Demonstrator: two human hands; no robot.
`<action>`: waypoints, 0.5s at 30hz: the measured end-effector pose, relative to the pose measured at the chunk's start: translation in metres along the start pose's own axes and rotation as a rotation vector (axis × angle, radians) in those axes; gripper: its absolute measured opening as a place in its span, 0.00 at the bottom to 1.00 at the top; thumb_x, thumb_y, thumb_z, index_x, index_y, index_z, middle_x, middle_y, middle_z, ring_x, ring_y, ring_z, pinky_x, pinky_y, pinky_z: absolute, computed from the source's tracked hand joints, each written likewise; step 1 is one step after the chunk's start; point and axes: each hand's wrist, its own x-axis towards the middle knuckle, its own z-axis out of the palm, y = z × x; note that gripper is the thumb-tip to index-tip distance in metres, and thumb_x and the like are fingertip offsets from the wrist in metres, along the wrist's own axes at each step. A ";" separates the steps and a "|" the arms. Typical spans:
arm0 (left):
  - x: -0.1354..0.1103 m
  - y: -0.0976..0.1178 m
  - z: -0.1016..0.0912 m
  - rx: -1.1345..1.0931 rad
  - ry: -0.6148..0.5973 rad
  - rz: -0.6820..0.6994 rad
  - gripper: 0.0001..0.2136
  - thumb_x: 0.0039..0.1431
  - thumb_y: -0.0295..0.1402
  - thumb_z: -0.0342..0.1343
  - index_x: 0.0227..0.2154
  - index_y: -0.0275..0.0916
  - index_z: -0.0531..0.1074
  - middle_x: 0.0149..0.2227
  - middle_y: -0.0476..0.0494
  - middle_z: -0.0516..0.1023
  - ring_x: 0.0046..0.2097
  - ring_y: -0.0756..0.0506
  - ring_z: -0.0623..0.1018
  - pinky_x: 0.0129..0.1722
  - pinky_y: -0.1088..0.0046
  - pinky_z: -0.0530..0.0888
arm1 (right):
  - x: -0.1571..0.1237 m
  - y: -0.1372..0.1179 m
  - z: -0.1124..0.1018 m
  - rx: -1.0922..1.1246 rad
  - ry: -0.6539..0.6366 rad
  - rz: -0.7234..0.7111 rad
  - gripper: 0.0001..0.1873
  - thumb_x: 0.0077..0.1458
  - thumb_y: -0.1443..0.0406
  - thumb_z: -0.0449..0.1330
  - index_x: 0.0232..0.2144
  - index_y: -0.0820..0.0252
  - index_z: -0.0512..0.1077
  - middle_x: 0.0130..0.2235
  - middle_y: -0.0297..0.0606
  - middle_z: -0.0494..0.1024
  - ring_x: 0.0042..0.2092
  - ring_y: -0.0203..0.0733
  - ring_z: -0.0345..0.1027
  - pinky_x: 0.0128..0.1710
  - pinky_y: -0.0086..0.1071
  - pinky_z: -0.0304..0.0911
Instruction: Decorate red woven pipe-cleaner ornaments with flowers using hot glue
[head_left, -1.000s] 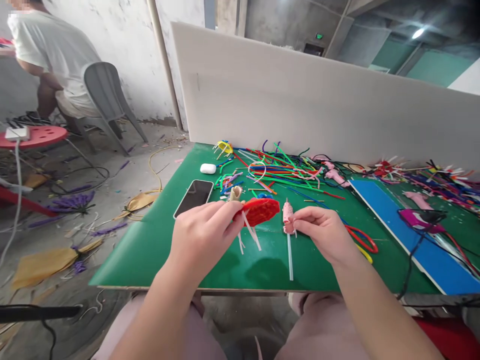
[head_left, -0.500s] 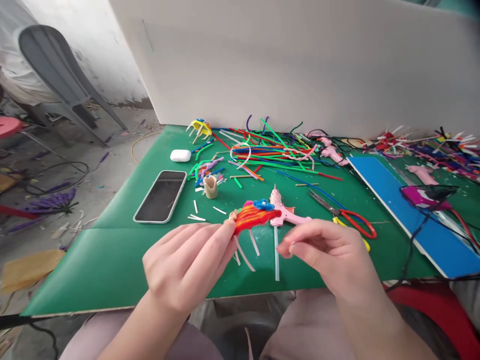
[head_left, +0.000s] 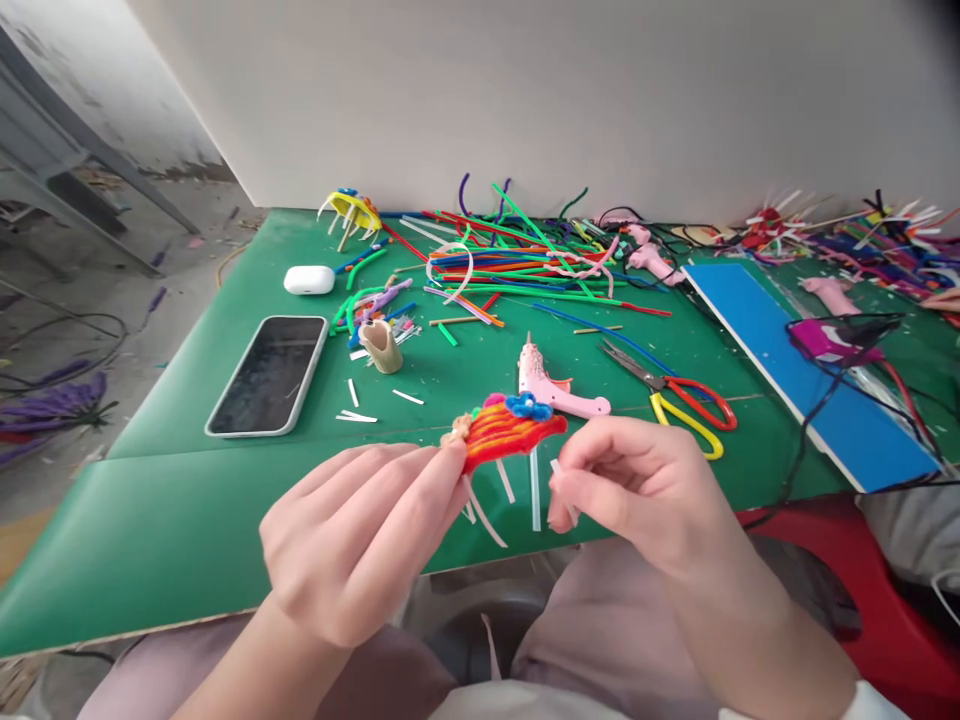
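My left hand [head_left: 367, 530] is closed on a small red and orange pipe-cleaner craft piece [head_left: 514, 435] by its left end. A blue pipe-cleaner flower [head_left: 529, 406] sits on top of it, and thin white strips [head_left: 486, 515] hang below. Just right of the piece, my right hand [head_left: 652, 490] pinches a short white strip [head_left: 556, 472] between thumb and fingers. It is apart from the craft piece. Behind them a pink glue gun [head_left: 555, 385] lies on the green table [head_left: 187, 530], a clear glue stick [head_left: 535, 490] coming out of its rear.
Scissors [head_left: 660, 383] with red and yellow handles lie to the right, near a blue board [head_left: 795, 370]. On the left are a phone [head_left: 268, 375], a white earbud case [head_left: 309, 280] and a bamboo-like cup [head_left: 382, 348]. Loose pipe cleaners [head_left: 525, 265] pile up at the back.
The camera view has shifted, so the table things appear higher and further left. In my right hand's pinch a white strip now shows clearly. My left hand keeps hold of the craft piece.
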 end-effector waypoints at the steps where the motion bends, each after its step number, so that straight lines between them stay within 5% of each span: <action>1: 0.000 0.000 0.000 -0.004 -0.001 0.002 0.08 0.49 0.23 0.59 0.34 0.32 0.70 0.26 0.47 0.73 0.30 0.50 0.72 0.29 0.71 0.72 | 0.000 0.000 0.001 0.008 -0.003 0.017 0.05 0.48 0.68 0.62 0.22 0.59 0.70 0.21 0.28 0.74 0.23 0.28 0.69 0.23 0.18 0.67; 15: -0.004 0.005 0.005 -0.033 -0.026 -0.014 0.07 0.51 0.25 0.58 0.35 0.33 0.71 0.27 0.48 0.72 0.31 0.50 0.72 0.29 0.70 0.72 | -0.001 0.009 0.003 0.043 -0.049 0.047 0.07 0.50 0.62 0.61 0.24 0.59 0.70 0.21 0.27 0.72 0.20 0.26 0.64 0.19 0.18 0.64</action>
